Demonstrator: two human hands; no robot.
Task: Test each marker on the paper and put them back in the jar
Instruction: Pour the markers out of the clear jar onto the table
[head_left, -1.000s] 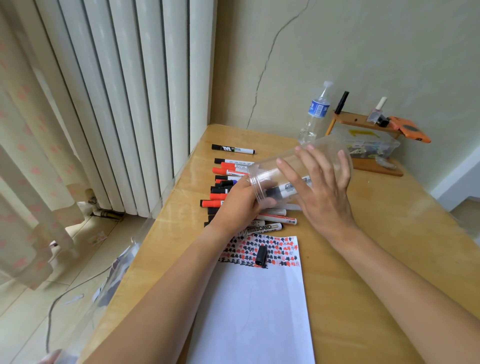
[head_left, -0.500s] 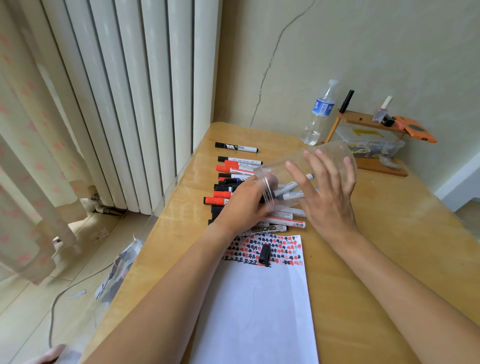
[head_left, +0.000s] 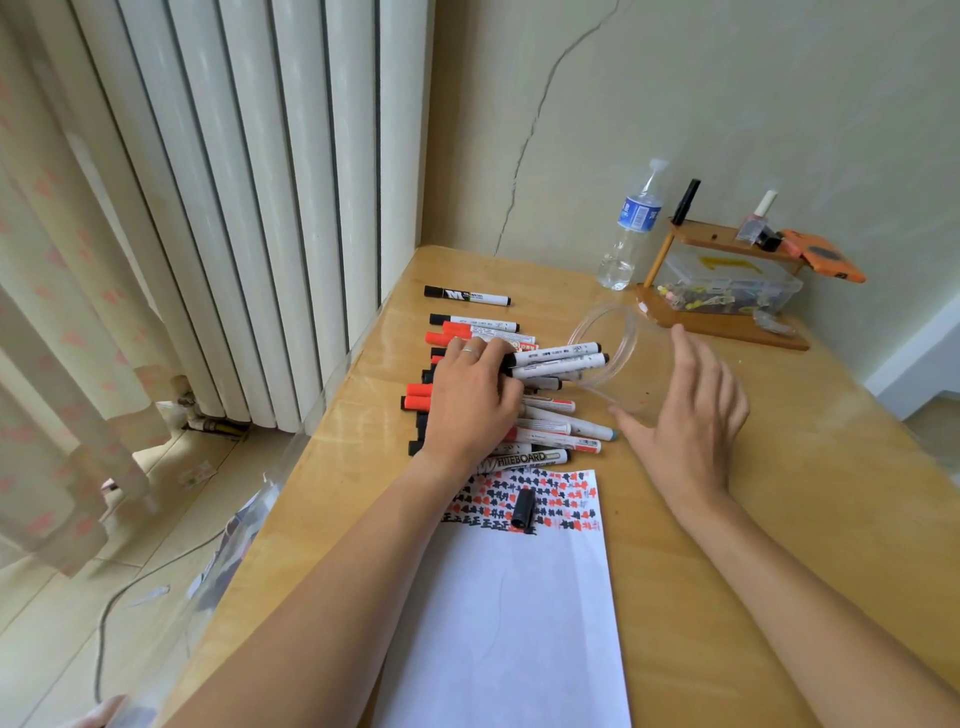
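Markers (head_left: 545, 441) in a loose heap on the table (head_left: 779, 493), just beyond the top edge of the paper (head_left: 498, 623). Judged light, stiff and smooth-barrelled, so prone to roll and to slide over one another. Best taken round the mid-barrel, or bunched by the capped ends when several go at once.

Jar (head_left: 618, 338) on its side just right of the heap, mouth turned left toward it. Clear and thin-walled, probably light and easily pushed or rolled away. Better steadied from above on the wall than pinched at the rim.

Left hand (head_left: 472, 405) palm-down on the heap, fingers (head_left: 498, 364) curled over the near ends of a white pair (head_left: 561, 356) of black-capped markers. Grips them with the far ends pointing at the jar's mouth, at the rim or barely inside; cannot tell which through the clear plastic.

Right hand (head_left: 685, 415) spread flat, fingers straight and slightly apart, thumb out toward the heap. Holds nothing; lies over the jar's side wall, touching or just above it, not clear which.

Loose black cap (head_left: 523, 508) on the paper's band of red and black test marks. Suggests one marker somewhere uncapped, worth matching before it goes in.
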